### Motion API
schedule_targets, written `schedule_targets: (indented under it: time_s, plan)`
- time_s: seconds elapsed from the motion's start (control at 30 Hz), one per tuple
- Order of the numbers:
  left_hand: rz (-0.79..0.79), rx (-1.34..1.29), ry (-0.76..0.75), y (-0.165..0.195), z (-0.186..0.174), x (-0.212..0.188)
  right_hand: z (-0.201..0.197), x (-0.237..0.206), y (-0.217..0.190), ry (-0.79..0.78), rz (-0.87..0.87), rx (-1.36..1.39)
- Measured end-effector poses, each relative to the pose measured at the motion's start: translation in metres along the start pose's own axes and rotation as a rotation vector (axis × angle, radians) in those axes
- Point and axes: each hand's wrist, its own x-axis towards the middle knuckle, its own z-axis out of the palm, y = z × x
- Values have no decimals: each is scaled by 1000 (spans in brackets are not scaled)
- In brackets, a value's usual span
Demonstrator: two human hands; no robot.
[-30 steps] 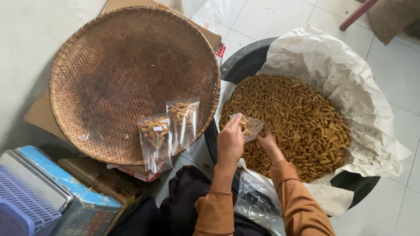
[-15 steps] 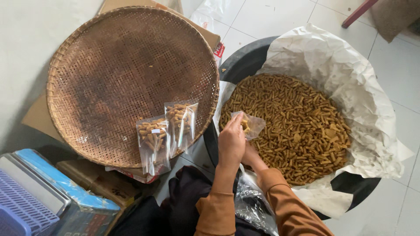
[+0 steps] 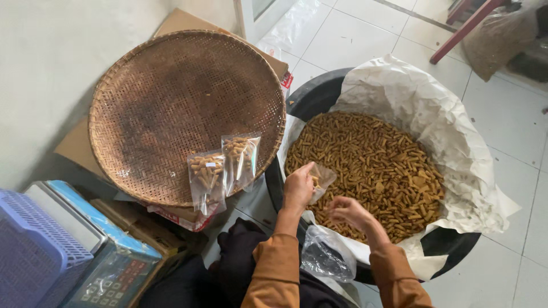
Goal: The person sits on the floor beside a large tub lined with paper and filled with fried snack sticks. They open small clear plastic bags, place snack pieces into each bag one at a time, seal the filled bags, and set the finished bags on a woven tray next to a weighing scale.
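Two filled bags lie on the woven tray. The left hand pinches a small clear bag open over the tub of snack sticks; the right hand, loosely cupped, carries sticks. A slack bag mouth could spill them.

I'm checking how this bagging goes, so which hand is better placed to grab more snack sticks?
Probably the right hand: it hovers with curled fingers directly over the snack sticks in the tub, while the left hand is occupied pinching the small clear bag open at the rim.
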Motion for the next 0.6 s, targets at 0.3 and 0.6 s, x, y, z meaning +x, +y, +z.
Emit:
schedule_targets:
  time_s: [0.3, 0.6]
  plan:
    - [155, 154, -36, -23, 19, -2, 30, -71, -115, 515, -818, -541]
    - [182, 178, 27, -26, 4, -5, 77, -91, -141, 499, -940, -631]
